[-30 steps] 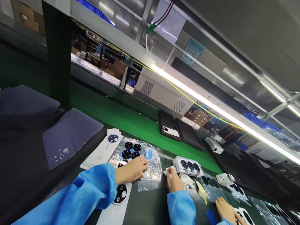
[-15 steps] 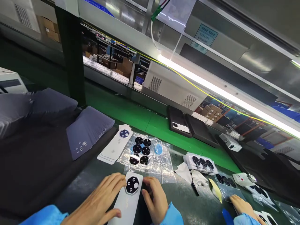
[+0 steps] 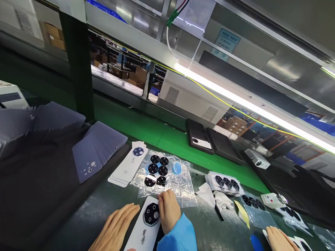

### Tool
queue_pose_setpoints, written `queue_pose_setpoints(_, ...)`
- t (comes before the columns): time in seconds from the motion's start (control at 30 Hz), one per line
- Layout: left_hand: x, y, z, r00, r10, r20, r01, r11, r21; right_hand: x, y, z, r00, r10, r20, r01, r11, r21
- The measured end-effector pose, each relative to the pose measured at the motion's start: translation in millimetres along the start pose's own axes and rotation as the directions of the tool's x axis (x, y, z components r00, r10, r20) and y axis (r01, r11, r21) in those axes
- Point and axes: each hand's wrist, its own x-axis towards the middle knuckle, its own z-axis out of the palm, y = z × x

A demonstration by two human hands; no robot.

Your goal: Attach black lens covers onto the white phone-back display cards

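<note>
A white phone back cover (image 3: 138,233) with dark lettering lies slanted on the dark table in front of me. A black camera lens plate (image 3: 151,213) with several round rings sits at its upper end. My left hand (image 3: 116,226) lies along the cover's left side, fingers stretched out and its thumb tip low over the cover. Curled at the upper right edge, beside the lens plate, my right hand (image 3: 170,211) has its fingertips pressed together on the cover's edge. Whether they pinch something small there is hidden.
Beyond the cover lies a clear plastic sheet (image 3: 183,193) with several black lens plates (image 3: 153,168). White covers (image 3: 124,170) and fanned blue-grey covers (image 3: 98,150) are at left. Bagged lens plates (image 3: 227,183) and a white cloth (image 3: 222,201) lie right. Another person's hand (image 3: 281,240) is at lower right.
My right hand has shifted up and left, its fingers closing at the cover's edge. My left hand has moved lower, its fingers now beside the cover. The cover's lettering now shows clearly.
</note>
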Motion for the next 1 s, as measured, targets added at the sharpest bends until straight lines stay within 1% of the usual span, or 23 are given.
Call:
queue_pose_setpoints(0.07,-2,-1,3.0,0.999,-0.04,0.009,0.041,0.995,-0.088,3,-2,-8,0.999,0.025,0.044,-0.029,0.993,0.113)
queue_pose_setpoints(0.13,0,1,2.2,0.992,-0.115,0.047,0.122,0.968,-0.22,6,-6,-16,0.994,0.059,0.092,-0.079,0.969,0.236)
queue_pose_setpoints(0.17,4,4,-0.7,0.982,-0.166,0.088,0.185,0.935,-0.303,8,-9,-21,0.99,0.08,0.118,-0.112,0.948,0.297)
queue_pose_setpoints(0.2,10,9,-5.2,0.963,-0.221,0.152,0.264,0.881,-0.393,11,-11,-25,0.984,0.101,0.146,-0.147,0.922,0.357)
queue_pose_setpoints(0.23,19,14,-11.4,0.936,-0.267,0.229,0.348,0.803,-0.484,13,-13,-29,0.977,0.122,0.176,-0.186,0.891,0.414)
queue_pose_setpoints(0.27,30,21,-18.7,0.896,-0.303,0.324,0.441,0.695,-0.569,15,-15,-32,0.968,0.145,0.206,-0.227,0.855,0.466)
queue_pose_setpoints(0.3,43,28,-26.3,0.851,-0.308,0.425,0.523,0.562,-0.641,17,-16,-36,0.957,0.169,0.234,-0.269,0.815,0.513)
queue_pose_setpoints(0.33,56,34,-33.6,0.818,-0.282,0.501,0.575,0.412,-0.707,20,-16,-39,0.946,0.196,0.259,-0.311,0.774,0.552)
queue_pose_setpoints(0.37,70,40,-39.8,0.802,-0.251,0.543,0.596,0.27,-0.756,22,-15,-41,0.934,0.223,0.278,-0.349,0.733,0.585)
queue_pose_setpoints(0.4,82,45,-44.3,0.803,-0.209,0.558,0.592,0.173,-0.787,25,-14,-43,0.923,0.252,0.29,-0.382,0.693,0.611)
queue_pose_setpoints(0.43,93,48,-46.8,0.813,-0.176,0.555,0.576,0.101,-0.811,27,-12,-44,0.913,0.282,0.297,-0.409,0.657,0.634)
queue_pose_setpoints(0.47,102,50,-47.3,0.826,-0.147,0.544,0.556,0.053,-0.83,29,-10,-45,0.903,0.308,0.299,-0.429,0.623,0.654)
queue_pose_setpoints(0.53,113,51,-43.4,0.843,-0.097,0.529,0.532,0.01,-0.846,33,-6,-45,0.888,0.357,0.29,-0.452,0.564,0.691)
queue_pose_setpoints(0.6,118,49,-35.7,0.845,-0.072,0.53,0.531,0.007,-0.847,36,-1,-41,0.878,0.397,0.268,-0.454,0.511,0.73)
queue_pose_setpoints(0.7,120,46,-24.2,0.844,-0.095,0.528,0.531,0.01,-0.847,37,4,-35,0.87,0.433,0.234,-0.435,0.455,0.777)
queue_pose_setpoints(0.83,121,44,-16.5,0.829,-0.123,0.546,0.55,0.002,-0.835,35,8,-33,0.87,0.447,0.209,-0.413,0.43,0.803)
queue_pose_setpoints(0.93,122,44,-17.1,0.822,-0.128,0.555,0.559,-0.003,-0.829,33,11,-33,0.868,0.453,0.201,-0.407,0.421,0.811)
queue_pose_setpoints(1.0,123,44,-20.5,0.809,-0.129,0.574,0.578,-0.012,-0.816,33,12,-32,0.862,0.464,0.203,-0.412,0.409,0.814)
